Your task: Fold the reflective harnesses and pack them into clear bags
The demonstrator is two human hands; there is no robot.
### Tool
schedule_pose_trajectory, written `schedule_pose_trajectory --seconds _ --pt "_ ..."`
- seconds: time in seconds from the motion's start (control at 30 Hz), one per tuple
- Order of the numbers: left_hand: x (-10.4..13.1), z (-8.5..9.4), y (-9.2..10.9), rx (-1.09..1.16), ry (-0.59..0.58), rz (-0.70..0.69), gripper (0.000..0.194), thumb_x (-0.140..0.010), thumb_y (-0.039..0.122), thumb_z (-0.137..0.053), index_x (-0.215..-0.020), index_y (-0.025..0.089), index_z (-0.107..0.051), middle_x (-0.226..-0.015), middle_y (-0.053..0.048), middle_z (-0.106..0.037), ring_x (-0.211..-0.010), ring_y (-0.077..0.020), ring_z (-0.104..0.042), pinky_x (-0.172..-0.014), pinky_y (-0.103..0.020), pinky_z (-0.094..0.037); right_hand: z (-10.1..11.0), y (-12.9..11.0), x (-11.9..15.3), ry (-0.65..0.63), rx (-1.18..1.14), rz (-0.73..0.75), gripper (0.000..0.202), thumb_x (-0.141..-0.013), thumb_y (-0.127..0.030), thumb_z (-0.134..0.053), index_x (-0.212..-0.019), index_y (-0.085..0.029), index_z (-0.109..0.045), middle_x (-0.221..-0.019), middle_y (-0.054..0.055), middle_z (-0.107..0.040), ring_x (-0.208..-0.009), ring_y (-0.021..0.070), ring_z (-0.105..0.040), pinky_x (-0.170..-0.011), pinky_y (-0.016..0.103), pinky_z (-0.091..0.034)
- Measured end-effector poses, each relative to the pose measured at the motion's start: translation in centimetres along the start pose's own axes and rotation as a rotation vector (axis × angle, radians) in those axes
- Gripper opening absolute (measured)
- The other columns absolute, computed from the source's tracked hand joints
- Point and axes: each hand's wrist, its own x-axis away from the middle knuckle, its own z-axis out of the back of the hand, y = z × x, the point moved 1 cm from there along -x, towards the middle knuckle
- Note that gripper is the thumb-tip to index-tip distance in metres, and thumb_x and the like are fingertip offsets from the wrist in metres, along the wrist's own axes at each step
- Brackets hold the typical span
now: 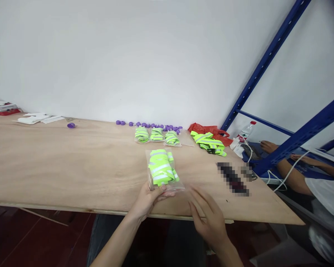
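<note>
My left hand (153, 196) grips the near edge of a clear plastic bag (180, 186), thumb on top and fingers underneath. Inside the bag lies a folded neon-yellow reflective strap (161, 168) with silver stripes. My right hand (208, 213) hovers just right of the bag's near corner, its fingers stretched out and slightly blurred, with nothing seen in it. Beyond the bag, three similar packed bags (156, 134) lie side by side. A loose reflective strap (208, 141) with a black buckle rests farther right.
Several purple rolls (167, 128) line the wall, with one purple piece (71, 125) apart. White papers (36, 118) lie left. A red plastic bag (206, 129), a bottle (246, 131) and a blue metal frame (256, 74) stand right. Another person's arm (289, 170) is beyond the frame.
</note>
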Motion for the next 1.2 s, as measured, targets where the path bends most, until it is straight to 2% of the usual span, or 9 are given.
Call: schedule_pose_trajectory --seconds 0.1,0.2,0.33,0.4,0.47,0.57,0.7,0.8,1.2 --pt "0.7 -0.7 -0.1 -0.042 -0.115 0.126 0.050 -0.067 0.033 -0.089 -0.105 0.013 -0.063 -0.096 -0.011 -0.075 -0.075 -0.0207 -0.073 -0.080 -0.034 -0.058 -1.1 2.0 -0.7 -0.108 0.085 0.128 0.064 -0.089 -0.009 -0.052 -0.152 -0.018 -0.040 -0.145 0.019 -0.053 -0.138 0.0331 -0.047 -0.103 0.051 -0.049" --pt "1.2 -0.4 0.1 -0.114 -0.220 0.210 0.050 -0.068 0.038 -0.088 -0.103 0.014 -0.061 -0.091 -0.010 -0.075 -0.060 -0.0149 -0.069 -0.068 -0.029 -0.057 -1.8 3.1 -1.5 -0.285 -0.003 0.259 0.062 -0.091 -0.011 -0.048 -0.151 -0.021 -0.040 -0.145 0.014 -0.055 -0.139 0.0289 -0.046 -0.113 0.054 -0.038" --pt "1.5 1.8 2.1 -0.357 -0.350 0.309 0.066 -0.083 0.072 -0.058 -0.116 0.016 -0.058 -0.070 -0.006 -0.072 -0.044 -0.0143 -0.061 -0.053 -0.028 -0.052 -1.7 4.0 -2.4 -0.316 -0.246 -0.018 0.050 -0.094 -0.019 -0.051 -0.143 -0.025 -0.051 -0.133 0.009 -0.065 -0.123 0.0227 -0.061 -0.108 0.042 -0.046" --pt "1.1 2.7 3.5 -0.554 -0.251 0.129 0.065 -0.086 0.071 -0.053 -0.116 0.015 -0.062 -0.069 -0.005 -0.070 -0.052 -0.0154 -0.064 -0.055 -0.026 -0.051 -1.7 4.4 -3.1 -0.279 -0.407 -0.279 0.043 -0.093 -0.026 -0.056 -0.136 -0.026 -0.057 -0.130 0.008 -0.067 -0.119 0.0234 -0.063 -0.101 0.038 -0.052" --pt "0.3 2.7 4.7 -0.656 -0.087 -0.137 0.053 -0.084 0.058 -0.067 -0.117 0.017 -0.064 -0.096 -0.010 -0.073 -0.080 -0.0194 -0.070 -0.071 -0.027 -0.054 -2.1 4.6 -4.0 -0.260 -0.567 -0.466 0.042 -0.091 -0.034 -0.062 -0.131 -0.024 -0.061 -0.131 0.008 -0.066 -0.121 0.0258 -0.062 -0.099 0.039 -0.053" --pt "-1.8 1.3 5.1 -0.601 -0.104 -0.288 0.052 -0.079 0.047 -0.077 -0.121 0.019 -0.065 -0.128 -0.012 -0.065 -0.112 -0.0265 -0.064 -0.090 -0.033 -0.052 -3.4 4.4 -5.5 -0.264 -0.787 -0.590 0.053 -0.085 -0.047 -0.070 -0.132 -0.023 -0.060 -0.135 0.009 -0.064 -0.125 0.0284 -0.058 -0.102 0.042 -0.051" --pt "-4.8 -0.1 4.7 -0.517 -0.082 -0.305 0.043 -0.081 0.052 -0.072 -0.098 0.012 -0.073 -0.098 -0.011 -0.075 -0.089 -0.0256 -0.068 -0.076 -0.032 -0.053 -5.5 4.3 -7.1 -0.310 -0.974 -0.682 0.059 -0.081 -0.054 -0.074 -0.129 -0.023 -0.062 -0.130 0.009 -0.067 -0.120 0.0288 -0.061 -0.099 0.042 -0.052" --pt "-6.3 0.1 4.6 -0.436 -0.016 -0.353 0.044 -0.076 0.051 -0.076 -0.096 0.012 -0.073 -0.095 -0.010 -0.075 -0.085 -0.0239 -0.067 -0.076 -0.031 -0.052 -7.0 4.9 -8.1 -0.246 -1.013 -0.764 0.054 -0.078 -0.061 -0.072 -0.112 -0.019 -0.072 -0.113 0.011 -0.074 -0.107 0.0301 -0.067 -0.090 0.041 -0.054" --pt "-10.6 3.3 5.2 -0.459 0.062 -0.303 0.053 -0.068 0.064 -0.075 -0.061 0.012 -0.067 -0.060 -0.003 -0.065 -0.056 -0.0139 -0.053 -0.054 -0.024 -0.040 -12.0 8.0 -8.4 -0.202 -1.018 -0.872 0.048 -0.074 -0.062 -0.073 -0.081 -0.015 -0.075 -0.086 0.007 -0.075 -0.079 0.0230 -0.066 -0.071 0.032 -0.051"
